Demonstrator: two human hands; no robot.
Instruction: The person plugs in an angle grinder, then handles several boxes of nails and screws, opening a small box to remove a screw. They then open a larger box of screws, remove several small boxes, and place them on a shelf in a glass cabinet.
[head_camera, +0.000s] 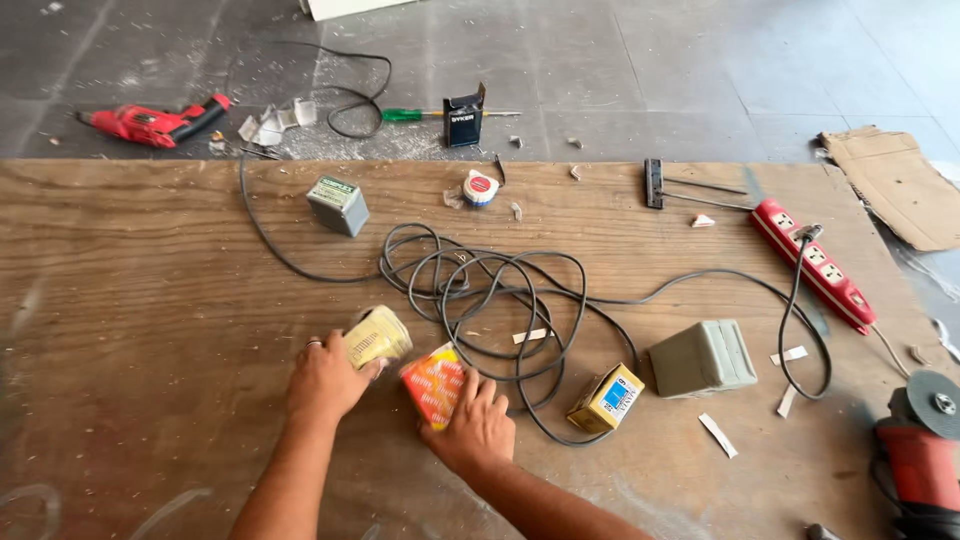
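My left hand (325, 378) grips a small yellowish box (378, 337), blurred, just above the wooden board (150, 280). My right hand (474, 427) holds an orange and red packet (434, 386) right beside it. The two items nearly touch between my hands. A tangled black cable (480, 290) lies just beyond them. A small yellow box with a blue label (606, 398) rests to the right of my right hand.
On the board lie a grey-green box (703, 358), a small grey box (338, 205), a tape roll (480, 187), a red power strip (817, 262) and an angle grinder (925, 440). On the floor beyond lie a red drill (150, 124), a screwdriver (420, 114) and cardboard (890, 185).
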